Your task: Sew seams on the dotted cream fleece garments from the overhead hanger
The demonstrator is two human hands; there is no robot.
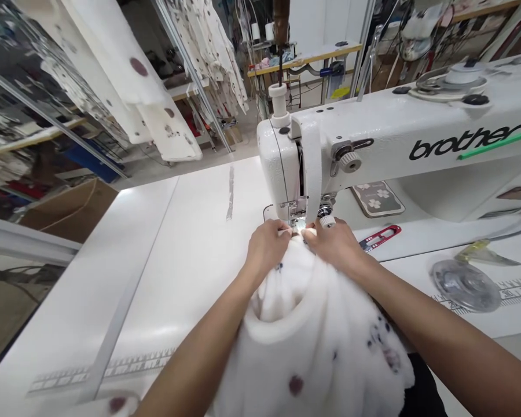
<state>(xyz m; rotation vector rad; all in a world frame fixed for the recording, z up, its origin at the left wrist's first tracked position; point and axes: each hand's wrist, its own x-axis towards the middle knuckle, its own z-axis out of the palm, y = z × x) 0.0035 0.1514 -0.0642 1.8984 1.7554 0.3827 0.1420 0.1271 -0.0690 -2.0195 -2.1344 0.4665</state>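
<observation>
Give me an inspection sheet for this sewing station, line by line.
Surface: white table with a printed ruler strip along its near edge.
Job's things: white dotted fleece bunched between the forearms, its edge at the presser foot of the sewing machine.
Clutter: red snips, a clear plastic disc and a patterned pad lie right of the needle.
Grips: left hand and right hand both pinch the fleece edge at the foot.
Cables: dark cords hang near the rear bench.
Surroundings: spotted fabric pieces hang upper left; cardboard box beside the table.
</observation>
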